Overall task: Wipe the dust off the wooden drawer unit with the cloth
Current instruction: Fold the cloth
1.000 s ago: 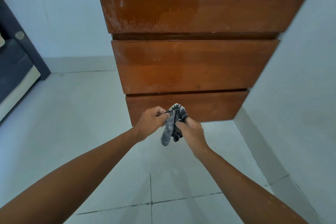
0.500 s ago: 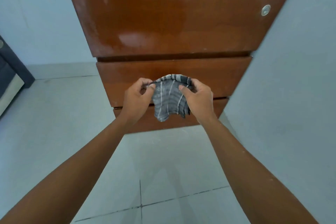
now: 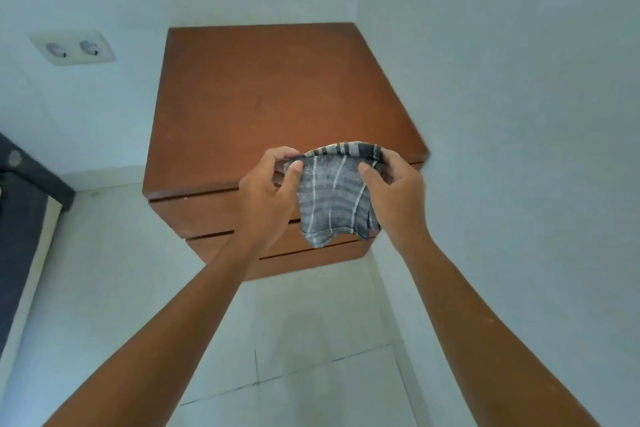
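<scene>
The wooden drawer unit (image 3: 273, 94) stands in the room's corner, its flat brown top facing me and its drawer fronts below. A grey striped cloth (image 3: 334, 194) hangs spread in the air over the unit's front edge. My left hand (image 3: 268, 196) pinches the cloth's upper left edge between thumb and fingers. My right hand (image 3: 394, 194) pinches its upper right edge the same way. The cloth's lower end dangles loose in front of the drawers, apart from the top.
A white wall (image 3: 502, 114) runs close along the unit's right side. A double wall socket (image 3: 72, 48) sits on the back wall at left. Dark furniture (image 3: 20, 218) stands at the far left. Pale floor tiles (image 3: 294, 340) lie under my arms.
The view rose from the drawer fronts to the unit's top. My hands lifted the cloth and spread it out from a bunched wad to a stretched sheet.
</scene>
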